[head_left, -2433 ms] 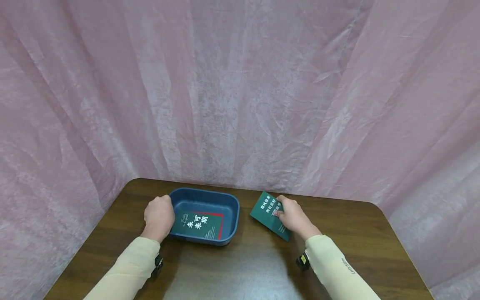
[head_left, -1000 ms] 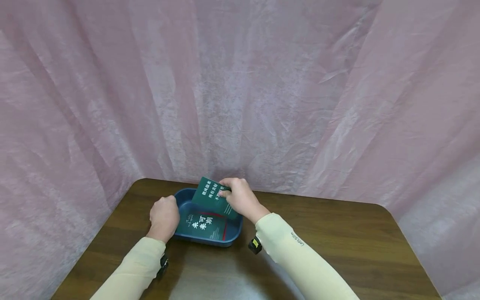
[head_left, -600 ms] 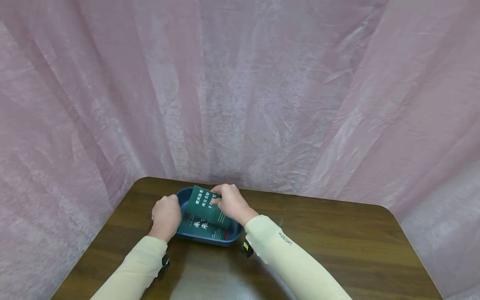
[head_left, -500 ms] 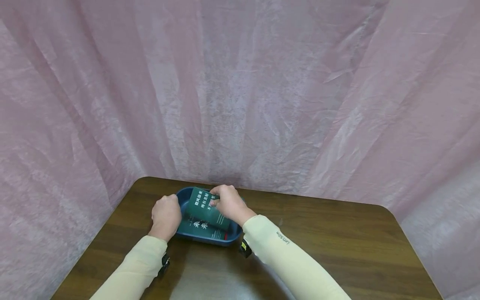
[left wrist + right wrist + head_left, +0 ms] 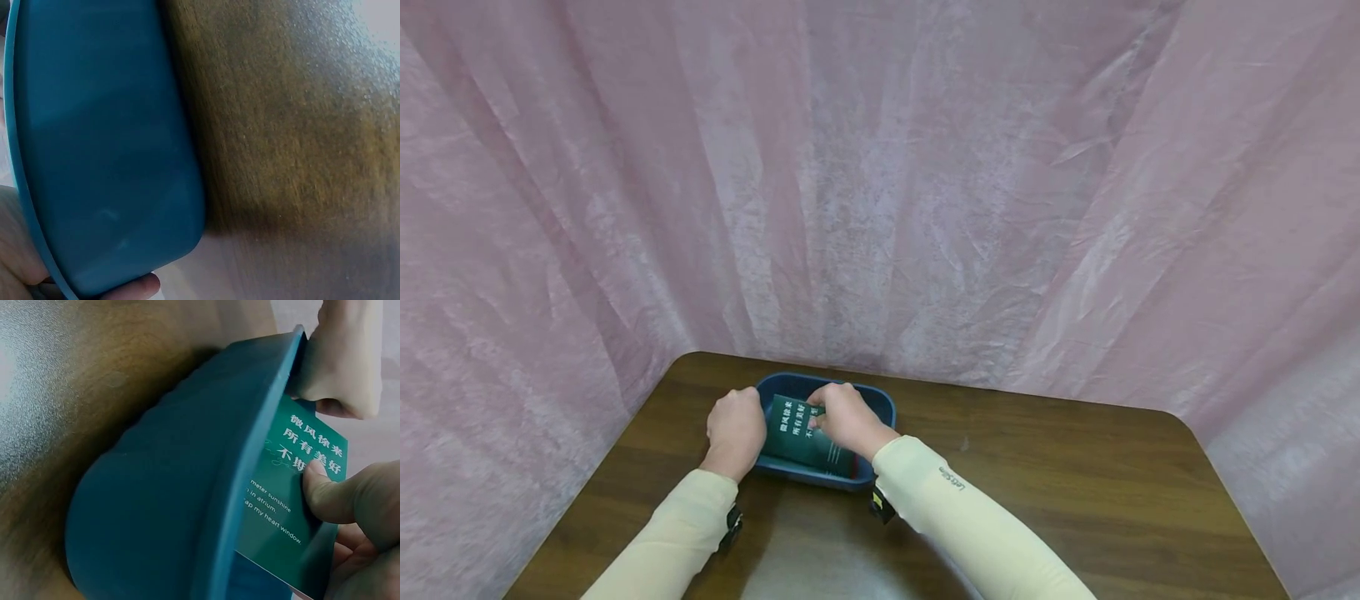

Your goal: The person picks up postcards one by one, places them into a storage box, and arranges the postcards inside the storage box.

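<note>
Tray [image 5: 880, 406], blue and shallow, sits on the brown bench [image 5: 1060, 475] near its far left corner, and it holds a green booklet [image 5: 793, 435] with white lettering. Your right hand [image 5: 844, 418] pinches that booklet, thumb on the printed cover and fingers [image 5: 353, 550] curled beneath, with the booklet lying inside the tray walls. Your left hand [image 5: 734, 427] grips the tray's left rim, fingers wrapped over the edge. Pink cloth [image 5: 880, 183] hangs behind the bench
</note>
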The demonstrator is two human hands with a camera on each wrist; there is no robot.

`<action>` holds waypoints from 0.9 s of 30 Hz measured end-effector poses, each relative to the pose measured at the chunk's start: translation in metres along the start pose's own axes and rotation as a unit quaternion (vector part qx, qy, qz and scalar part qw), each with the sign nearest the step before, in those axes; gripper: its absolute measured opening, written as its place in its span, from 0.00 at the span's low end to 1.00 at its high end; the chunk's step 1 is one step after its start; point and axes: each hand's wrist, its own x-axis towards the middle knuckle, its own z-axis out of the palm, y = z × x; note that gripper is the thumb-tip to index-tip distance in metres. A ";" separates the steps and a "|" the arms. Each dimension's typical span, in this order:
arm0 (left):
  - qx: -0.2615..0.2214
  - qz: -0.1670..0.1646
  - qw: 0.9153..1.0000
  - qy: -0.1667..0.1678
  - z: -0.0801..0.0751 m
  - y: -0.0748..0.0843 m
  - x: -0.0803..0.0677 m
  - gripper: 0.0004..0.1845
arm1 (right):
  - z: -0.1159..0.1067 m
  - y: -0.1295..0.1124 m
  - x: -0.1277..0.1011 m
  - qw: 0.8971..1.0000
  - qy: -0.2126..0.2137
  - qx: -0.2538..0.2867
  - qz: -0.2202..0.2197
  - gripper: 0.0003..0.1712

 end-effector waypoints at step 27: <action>0.007 -0.011 1.000 -0.021 -0.003 0.003 0.000 0.10 | 0.022 0.000 0.000 0.994 -0.022 -0.102 0.010 0.29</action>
